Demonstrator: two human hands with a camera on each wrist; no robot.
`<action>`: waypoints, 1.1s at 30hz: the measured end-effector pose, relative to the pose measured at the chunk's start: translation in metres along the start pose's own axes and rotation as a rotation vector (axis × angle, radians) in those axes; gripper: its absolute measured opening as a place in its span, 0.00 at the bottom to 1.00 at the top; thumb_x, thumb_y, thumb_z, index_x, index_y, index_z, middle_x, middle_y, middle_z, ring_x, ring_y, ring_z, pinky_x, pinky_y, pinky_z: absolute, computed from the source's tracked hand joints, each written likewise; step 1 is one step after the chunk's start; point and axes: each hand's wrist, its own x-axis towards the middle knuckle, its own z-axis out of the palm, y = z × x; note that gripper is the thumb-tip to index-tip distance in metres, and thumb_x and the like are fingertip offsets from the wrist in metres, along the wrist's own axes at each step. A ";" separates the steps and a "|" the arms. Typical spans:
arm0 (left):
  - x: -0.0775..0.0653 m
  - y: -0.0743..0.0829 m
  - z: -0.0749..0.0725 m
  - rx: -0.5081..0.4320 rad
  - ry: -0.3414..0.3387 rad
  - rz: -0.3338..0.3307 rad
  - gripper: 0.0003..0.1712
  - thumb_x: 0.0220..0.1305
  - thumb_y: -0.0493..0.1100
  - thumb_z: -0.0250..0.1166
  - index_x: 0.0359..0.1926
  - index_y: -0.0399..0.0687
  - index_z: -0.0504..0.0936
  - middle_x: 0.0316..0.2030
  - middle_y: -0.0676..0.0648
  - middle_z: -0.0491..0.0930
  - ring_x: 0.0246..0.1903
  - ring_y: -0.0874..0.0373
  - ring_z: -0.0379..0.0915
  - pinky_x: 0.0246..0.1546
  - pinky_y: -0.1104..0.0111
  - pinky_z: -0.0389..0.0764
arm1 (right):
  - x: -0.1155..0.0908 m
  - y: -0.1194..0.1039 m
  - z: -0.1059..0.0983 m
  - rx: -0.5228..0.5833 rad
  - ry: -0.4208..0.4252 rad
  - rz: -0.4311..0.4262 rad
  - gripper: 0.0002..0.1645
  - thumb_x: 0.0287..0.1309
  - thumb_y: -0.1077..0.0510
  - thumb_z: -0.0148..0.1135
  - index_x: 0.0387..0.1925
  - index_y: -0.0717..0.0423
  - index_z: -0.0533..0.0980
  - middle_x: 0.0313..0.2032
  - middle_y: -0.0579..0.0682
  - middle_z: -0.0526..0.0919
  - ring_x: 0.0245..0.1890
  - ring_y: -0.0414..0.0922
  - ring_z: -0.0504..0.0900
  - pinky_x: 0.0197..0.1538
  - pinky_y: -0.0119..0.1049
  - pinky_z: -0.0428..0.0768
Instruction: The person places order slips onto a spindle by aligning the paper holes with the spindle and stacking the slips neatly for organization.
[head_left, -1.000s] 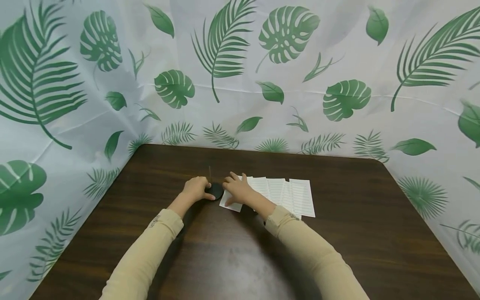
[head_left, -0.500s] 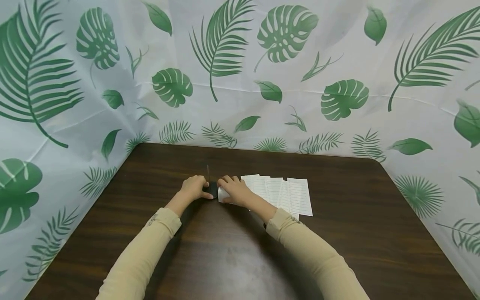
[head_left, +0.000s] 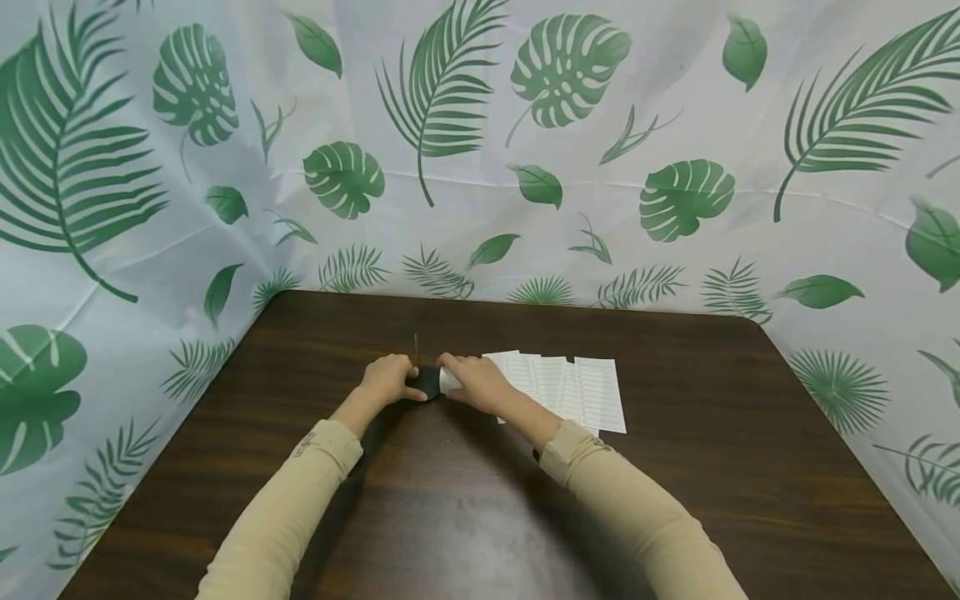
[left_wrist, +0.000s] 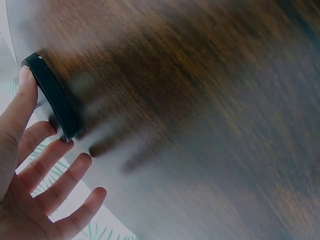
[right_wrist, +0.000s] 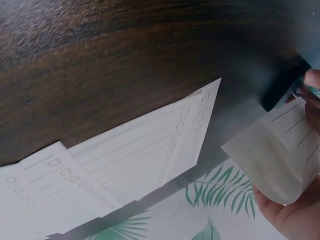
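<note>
A receipt spike has a round black base (head_left: 428,382) and a thin upright rod (head_left: 416,348). My left hand (head_left: 386,378) grips the base at its left side; in the left wrist view the thumb and fingers lie at opposite ends of the black base (left_wrist: 56,97). Just to the right, my right hand (head_left: 480,384) holds a white paper slip (head_left: 448,380) close beside the base. In the right wrist view that lined slip (right_wrist: 277,155) is bent into a curve, with fingers (right_wrist: 295,215) behind it. Whether the slip touches the rod is hidden.
Several lined paper slips (head_left: 558,379) lie overlapping in a row to the right of my right hand, partly covered by its wrist. The dark wooden table (head_left: 450,500) runs back to a white curtain (head_left: 480,200) printed with green leaves.
The right hand has picked up the leftmost slip from the table, bent it and brought it left, up against the base. The left hand has stayed on the receipt spike.
</note>
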 end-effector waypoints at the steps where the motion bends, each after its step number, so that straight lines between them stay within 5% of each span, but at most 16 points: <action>1: 0.000 0.000 0.000 0.005 0.004 0.003 0.34 0.44 0.58 0.73 0.51 0.44 0.82 0.51 0.42 0.81 0.47 0.43 0.78 0.44 0.53 0.82 | -0.001 0.000 -0.001 0.001 0.006 0.004 0.30 0.53 0.53 0.68 0.56 0.52 0.68 0.45 0.54 0.84 0.39 0.50 0.83 0.39 0.42 0.82; 13: -0.009 0.005 0.001 0.047 0.029 0.001 0.34 0.50 0.58 0.69 0.54 0.43 0.80 0.51 0.41 0.80 0.47 0.41 0.77 0.42 0.49 0.80 | -0.011 0.006 -0.021 0.050 0.036 0.017 0.30 0.53 0.53 0.69 0.55 0.55 0.70 0.45 0.55 0.84 0.38 0.49 0.84 0.37 0.41 0.82; 18: -0.015 0.006 0.004 0.029 0.041 0.003 0.35 0.52 0.59 0.67 0.56 0.42 0.78 0.60 0.38 0.73 0.54 0.39 0.73 0.46 0.46 0.79 | -0.016 0.007 -0.027 0.058 0.047 0.017 0.29 0.52 0.53 0.69 0.54 0.56 0.71 0.46 0.54 0.83 0.40 0.49 0.84 0.40 0.42 0.83; 21: -0.019 0.005 0.006 0.006 0.084 0.011 0.34 0.52 0.58 0.68 0.55 0.42 0.79 0.61 0.36 0.71 0.55 0.38 0.72 0.46 0.46 0.80 | -0.020 0.008 -0.031 0.074 0.060 0.024 0.28 0.52 0.54 0.69 0.54 0.56 0.72 0.47 0.54 0.83 0.41 0.50 0.83 0.42 0.44 0.83; 26: -0.032 0.010 0.007 -0.026 0.182 0.019 0.27 0.51 0.54 0.70 0.49 0.43 0.83 0.49 0.41 0.82 0.45 0.43 0.79 0.38 0.52 0.84 | -0.023 0.008 -0.035 0.085 0.060 0.035 0.27 0.52 0.54 0.69 0.54 0.57 0.73 0.47 0.54 0.83 0.42 0.50 0.83 0.45 0.44 0.83; 30: -0.042 0.020 0.004 -0.117 0.238 0.049 0.22 0.55 0.52 0.69 0.46 0.43 0.84 0.44 0.43 0.84 0.42 0.46 0.81 0.36 0.55 0.84 | -0.027 0.009 -0.038 0.073 0.064 0.017 0.27 0.52 0.54 0.69 0.53 0.56 0.73 0.48 0.53 0.83 0.42 0.50 0.83 0.44 0.44 0.83; 33: -0.047 0.030 -0.001 -0.271 0.250 0.108 0.21 0.57 0.49 0.67 0.49 0.43 0.83 0.46 0.42 0.83 0.44 0.45 0.80 0.41 0.54 0.84 | -0.031 0.009 -0.042 0.067 0.088 -0.001 0.28 0.52 0.54 0.69 0.54 0.56 0.73 0.48 0.54 0.83 0.41 0.50 0.84 0.44 0.45 0.83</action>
